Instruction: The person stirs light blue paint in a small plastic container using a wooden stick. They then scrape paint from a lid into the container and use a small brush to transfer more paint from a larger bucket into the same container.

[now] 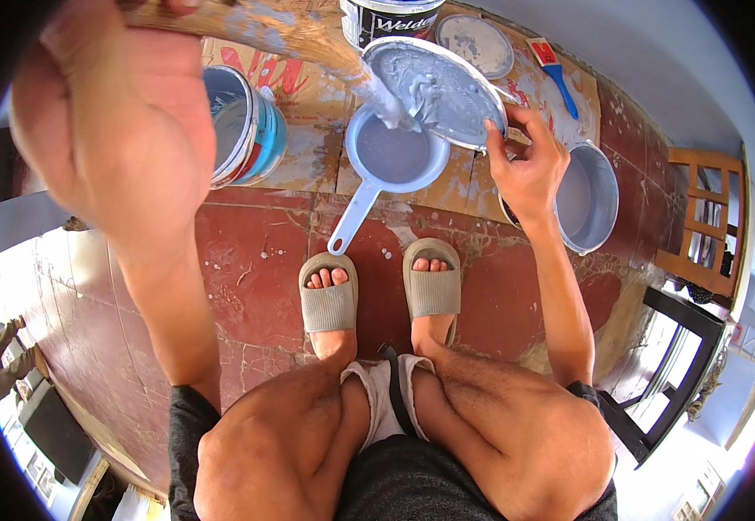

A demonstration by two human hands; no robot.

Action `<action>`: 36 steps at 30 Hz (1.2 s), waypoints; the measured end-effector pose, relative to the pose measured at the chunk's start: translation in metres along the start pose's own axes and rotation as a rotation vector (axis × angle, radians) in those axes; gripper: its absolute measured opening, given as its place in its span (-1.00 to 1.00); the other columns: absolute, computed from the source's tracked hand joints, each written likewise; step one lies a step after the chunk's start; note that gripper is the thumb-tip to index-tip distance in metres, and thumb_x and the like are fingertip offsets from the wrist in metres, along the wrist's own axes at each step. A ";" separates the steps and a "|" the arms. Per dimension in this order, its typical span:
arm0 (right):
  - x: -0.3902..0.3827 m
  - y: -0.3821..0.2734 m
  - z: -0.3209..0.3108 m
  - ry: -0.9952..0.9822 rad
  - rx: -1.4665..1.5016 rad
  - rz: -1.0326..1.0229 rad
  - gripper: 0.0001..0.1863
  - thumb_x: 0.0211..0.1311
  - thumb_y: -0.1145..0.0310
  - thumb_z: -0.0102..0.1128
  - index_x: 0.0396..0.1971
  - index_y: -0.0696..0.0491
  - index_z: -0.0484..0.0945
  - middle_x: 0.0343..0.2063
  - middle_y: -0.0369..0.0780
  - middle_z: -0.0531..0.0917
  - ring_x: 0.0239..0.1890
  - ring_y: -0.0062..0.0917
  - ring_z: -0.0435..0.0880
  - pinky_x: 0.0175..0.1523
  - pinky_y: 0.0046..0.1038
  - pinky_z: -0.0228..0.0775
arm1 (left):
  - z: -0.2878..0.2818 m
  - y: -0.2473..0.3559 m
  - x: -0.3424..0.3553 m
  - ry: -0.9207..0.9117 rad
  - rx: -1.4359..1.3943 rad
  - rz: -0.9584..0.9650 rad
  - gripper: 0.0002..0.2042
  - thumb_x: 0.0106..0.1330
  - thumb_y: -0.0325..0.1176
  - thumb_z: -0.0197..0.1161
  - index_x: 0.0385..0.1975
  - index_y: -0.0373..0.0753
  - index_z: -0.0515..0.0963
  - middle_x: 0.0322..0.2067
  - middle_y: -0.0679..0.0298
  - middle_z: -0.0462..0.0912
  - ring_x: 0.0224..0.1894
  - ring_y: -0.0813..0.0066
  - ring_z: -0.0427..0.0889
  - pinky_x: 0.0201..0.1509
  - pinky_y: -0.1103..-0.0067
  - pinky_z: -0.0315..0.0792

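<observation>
My left hand (pixel 134 130), large and close at the upper left, grips a wooden stick (pixel 264 33) smeared with grey-blue paint. The stick slants down to the right, its coated tip at the near-left edge of a round bucket lid (pixel 451 87). Thick grey-blue paint covers the lid's inner face. Fingers of my right hand (pixel 529 165) pinch the lid's right rim and hold it tilted. Below it is a light blue plastic dipper (pixel 356 217), its handle pointing toward my feet and greyish liquid in its bowl.
A blue-and-white paint bucket (pixel 264 143) stands left on paint-stained cardboard (pixel 312 165). Behind are a black paint bucket (pixel 364 26), another lid (pixel 474 45) and a blue-handled brush (pixel 555 76). A tub (pixel 603 200) of greyish liquid sits right. My sandalled feet (pixel 329 304) rest on red tiles.
</observation>
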State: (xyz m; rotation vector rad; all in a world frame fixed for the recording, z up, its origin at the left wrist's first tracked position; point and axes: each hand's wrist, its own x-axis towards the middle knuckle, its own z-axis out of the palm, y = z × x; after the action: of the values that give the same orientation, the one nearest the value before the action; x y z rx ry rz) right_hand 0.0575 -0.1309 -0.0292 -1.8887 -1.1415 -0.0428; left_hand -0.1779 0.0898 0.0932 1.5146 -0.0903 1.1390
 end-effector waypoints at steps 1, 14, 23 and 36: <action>0.000 0.000 0.000 0.006 -0.003 -0.020 -0.80 0.09 0.54 0.34 -0.27 0.22 0.58 -0.32 -0.21 0.71 -0.35 -0.64 0.70 -0.31 -0.57 0.66 | 0.005 0.006 0.002 0.049 0.069 -0.006 -0.70 0.53 -0.22 -0.16 -0.16 -0.33 0.42 -0.26 0.23 0.29 -0.14 0.37 0.28 0.19 0.06 0.25; -0.001 -0.003 0.003 0.025 0.020 -0.022 -0.80 0.05 0.51 0.35 -0.30 0.15 0.56 -0.37 -0.18 0.71 -0.42 -0.48 0.74 -0.36 -0.53 0.66 | -0.022 0.007 -0.002 -0.110 -0.067 -0.034 -0.68 0.52 -0.23 -0.23 -0.19 -0.32 0.44 -0.23 0.17 0.36 -0.06 0.29 0.35 0.27 0.02 0.18; -0.005 -0.003 0.005 -0.013 -0.001 -0.004 -0.81 0.07 0.49 0.33 -0.30 0.16 0.56 -0.41 -0.15 0.71 -0.47 -0.47 0.74 -0.41 -0.54 0.59 | -0.022 0.045 -0.005 0.317 0.122 -0.036 -0.53 0.48 -0.12 -0.22 0.04 -0.40 0.47 0.12 -0.09 0.43 0.22 -0.05 0.38 0.37 -0.07 0.06; -0.003 -0.010 0.004 0.002 0.036 0.076 -0.78 0.05 0.48 0.35 -0.28 0.16 0.57 -0.35 -0.19 0.70 -0.46 -0.51 0.74 -0.42 -0.56 0.57 | -0.038 0.012 -0.004 0.107 0.068 0.064 -0.53 0.45 -0.11 -0.15 -0.04 -0.44 0.52 0.21 -0.17 0.35 0.26 -0.07 0.34 0.39 -0.04 0.04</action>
State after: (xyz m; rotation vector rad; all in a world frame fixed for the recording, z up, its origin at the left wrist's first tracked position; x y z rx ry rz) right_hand 0.0474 -0.1284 -0.0263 -1.8976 -1.0613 0.0181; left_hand -0.2101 0.1141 0.0928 1.5165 -0.0275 1.2831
